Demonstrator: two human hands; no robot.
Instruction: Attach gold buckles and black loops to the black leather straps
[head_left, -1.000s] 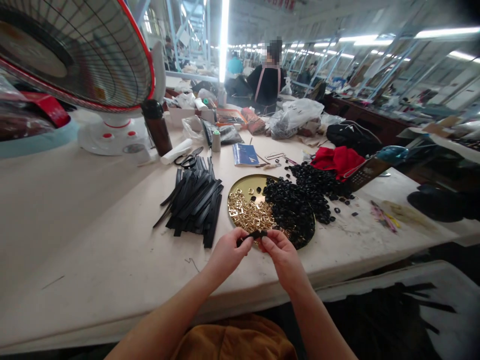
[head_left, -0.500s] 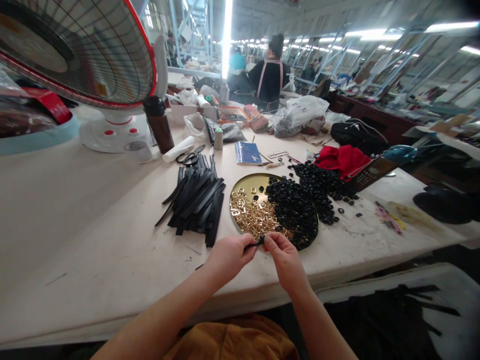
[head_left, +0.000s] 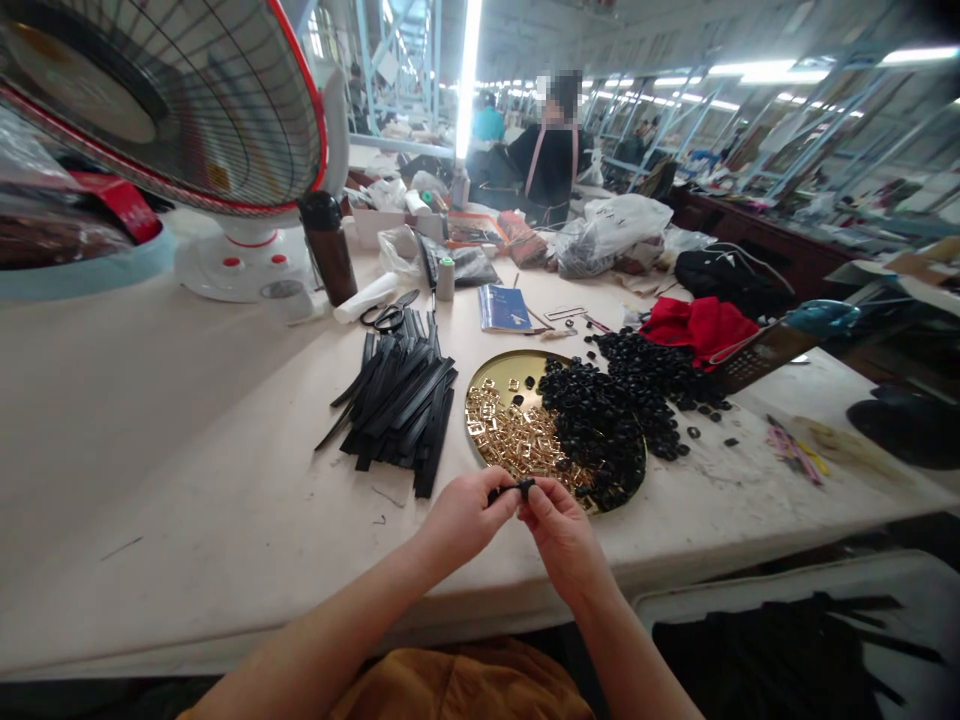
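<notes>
My left hand (head_left: 469, 515) is closed round a black strap (head_left: 504, 490), most of which its fingers hide. At the strap's end my right hand (head_left: 561, 530) pinches a small black piece (head_left: 526, 486), perhaps a loop or keeper. Both hands meet just in front of a round gold tray (head_left: 491, 368). On the tray's left lie many small gold buckles (head_left: 517, 437); black loops (head_left: 596, 425) are heaped on its right and spill past the rim. To the left is a pile of flat black straps (head_left: 401, 400).
Scissors (head_left: 386, 315), a thread spool (head_left: 445, 279) and a blue booklet (head_left: 504, 308) lie behind the tray. A large fan (head_left: 247, 262) stands at the left. Red cloth (head_left: 701, 328) and a brown bottle (head_left: 772, 350) are at the right. One person (head_left: 551, 160) stands beyond the table.
My fingers have shifted slightly at the strap's end, and the right fingertips now cover more of the black piece. The whole view has moved a little, sliding the scene rightward.
</notes>
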